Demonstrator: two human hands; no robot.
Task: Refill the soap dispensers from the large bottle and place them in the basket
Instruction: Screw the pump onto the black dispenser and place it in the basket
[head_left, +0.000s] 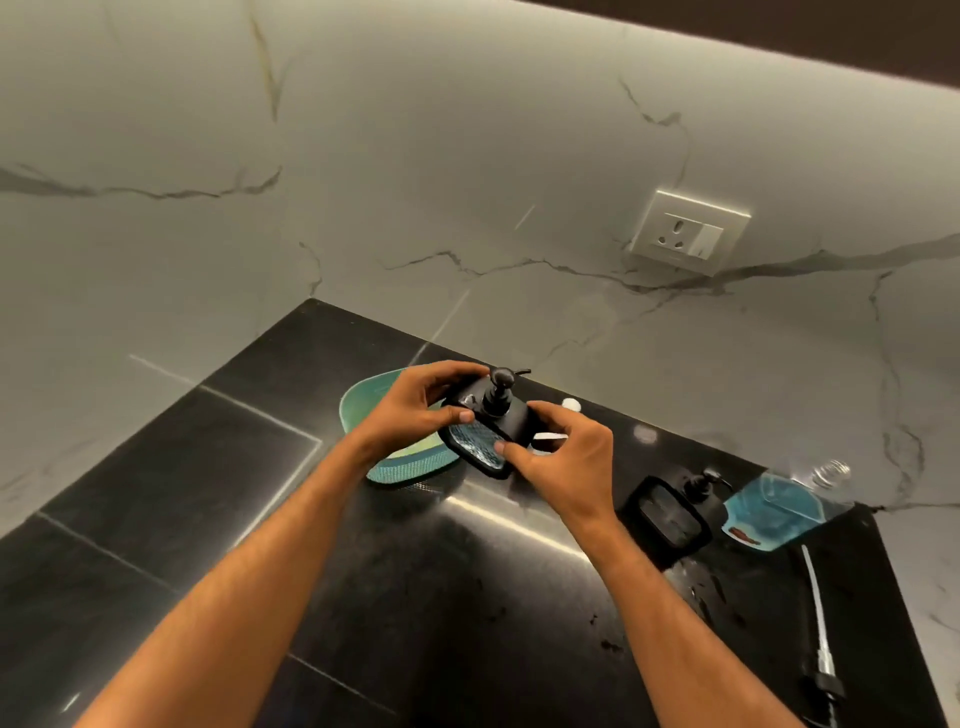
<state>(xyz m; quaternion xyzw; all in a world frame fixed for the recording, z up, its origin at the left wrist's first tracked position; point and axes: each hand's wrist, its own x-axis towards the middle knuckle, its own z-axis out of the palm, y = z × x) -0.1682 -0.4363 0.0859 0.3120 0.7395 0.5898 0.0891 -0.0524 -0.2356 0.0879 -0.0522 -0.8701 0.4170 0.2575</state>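
Note:
A black square soap dispenser (480, 439) with a black pump top and a blue patterned side is held between both hands above the black counter. My left hand (415, 410) grips its top left edge, and my right hand (563, 457) holds its lower right corner. Just behind and to the left sits the teal basket (358, 410), partly hidden by my left hand. A second black dispenser (670, 514) stands on the counter to the right. Beside it stands the large clear bottle (774, 506) of blue liquid, its neck uncapped.
A loose pump with a long white tube (816, 613) lies on the counter at the right. A small white cap (571, 404) rests near the wall. A wall socket (685, 231) is above. Dark droplets spot the counter (415, 597) near the second dispenser.

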